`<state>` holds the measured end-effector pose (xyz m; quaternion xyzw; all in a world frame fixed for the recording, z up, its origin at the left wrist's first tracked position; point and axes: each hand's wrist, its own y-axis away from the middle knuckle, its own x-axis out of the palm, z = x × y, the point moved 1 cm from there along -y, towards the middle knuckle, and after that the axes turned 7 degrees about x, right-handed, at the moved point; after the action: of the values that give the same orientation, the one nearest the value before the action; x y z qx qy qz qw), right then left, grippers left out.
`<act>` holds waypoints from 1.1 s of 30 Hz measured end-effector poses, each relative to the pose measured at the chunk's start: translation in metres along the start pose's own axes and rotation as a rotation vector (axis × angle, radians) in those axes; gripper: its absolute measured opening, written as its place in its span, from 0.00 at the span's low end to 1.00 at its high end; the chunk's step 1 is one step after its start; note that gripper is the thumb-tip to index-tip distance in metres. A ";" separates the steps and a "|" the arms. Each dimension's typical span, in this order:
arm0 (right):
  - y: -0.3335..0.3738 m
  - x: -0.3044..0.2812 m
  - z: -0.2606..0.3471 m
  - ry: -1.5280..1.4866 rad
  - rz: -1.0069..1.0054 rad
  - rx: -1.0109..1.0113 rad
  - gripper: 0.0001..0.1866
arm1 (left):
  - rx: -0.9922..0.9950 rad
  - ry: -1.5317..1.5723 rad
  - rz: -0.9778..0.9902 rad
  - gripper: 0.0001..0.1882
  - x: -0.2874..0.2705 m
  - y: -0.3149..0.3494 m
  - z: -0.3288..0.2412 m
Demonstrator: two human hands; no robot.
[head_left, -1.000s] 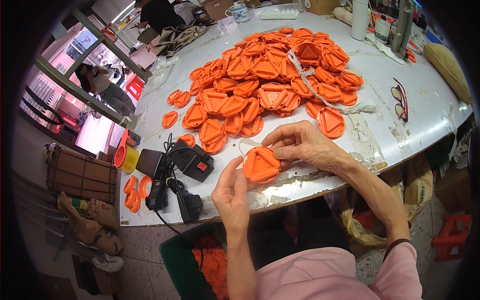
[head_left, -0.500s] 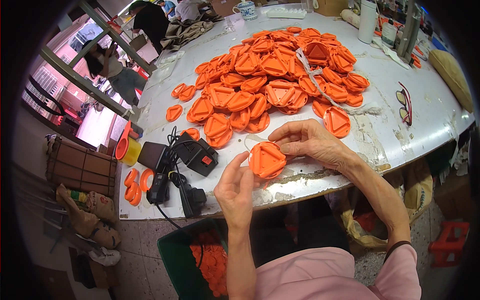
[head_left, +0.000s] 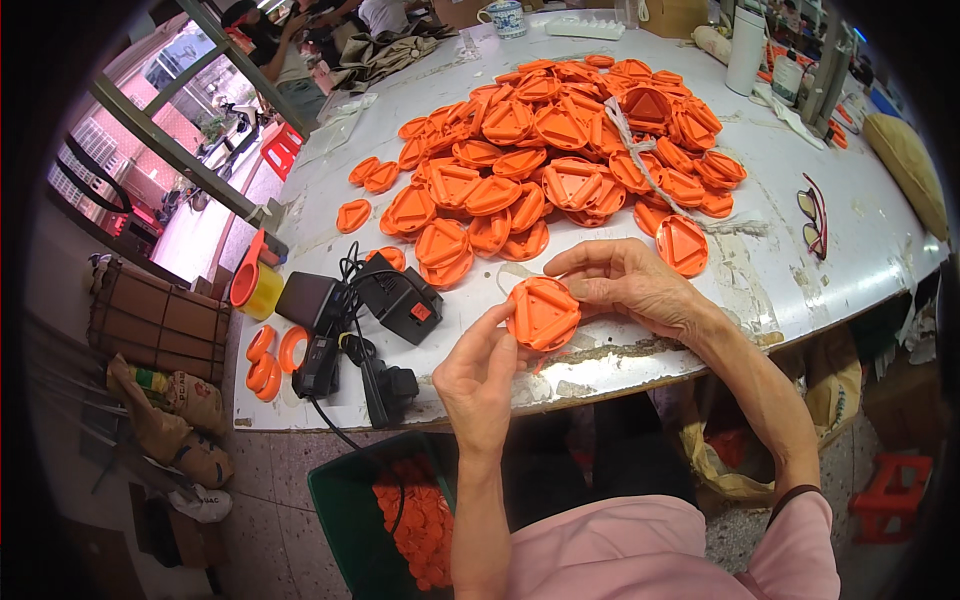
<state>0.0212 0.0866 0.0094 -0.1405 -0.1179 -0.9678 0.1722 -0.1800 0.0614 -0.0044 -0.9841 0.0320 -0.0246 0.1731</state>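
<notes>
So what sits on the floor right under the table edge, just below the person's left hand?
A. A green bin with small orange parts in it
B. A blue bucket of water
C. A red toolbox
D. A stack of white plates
A: a green bin of small orange parts stands on the floor below the left hand, which holds an orange triangular-ribbed disc together with the right hand.

- The orange disc (head_left: 542, 313) is held between both hands; its left rim sits under the left hand (head_left: 478, 372) fingertips, its right rim behind the right hand (head_left: 625, 285) — whether the thin clear loop above it joins it cannot be told.
- In the orange pile (head_left: 560, 150), lower pieces are buried under upper ones.
- The green bin (head_left: 395, 515) is cut off by the lower edge and partly hidden under the table (head_left: 800, 290).
- The far people (head_left: 300, 30) are too small and cropped at the top.
</notes>
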 end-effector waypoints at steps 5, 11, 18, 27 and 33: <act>0.002 -0.005 -0.001 -0.024 0.033 0.052 0.21 | 0.003 0.017 -0.027 0.13 0.002 0.000 0.000; 0.005 0.008 0.003 -0.024 0.098 0.023 0.27 | 0.016 -0.002 -0.039 0.13 0.001 0.001 0.002; -0.001 0.002 0.000 -0.029 0.076 0.039 0.28 | 0.023 0.007 0.003 0.14 0.000 -0.001 0.003; 0.003 -0.001 0.004 -0.025 0.052 -0.057 0.24 | 0.033 -0.033 0.068 0.17 0.003 -0.001 0.003; 0.022 -0.009 0.013 0.039 -0.046 -0.151 0.23 | 0.033 0.037 0.083 0.23 0.007 0.003 0.000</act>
<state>0.0406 0.0733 0.0226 -0.1316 -0.0445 -0.9802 0.1409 -0.1728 0.0579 -0.0052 -0.9782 0.0758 -0.0361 0.1898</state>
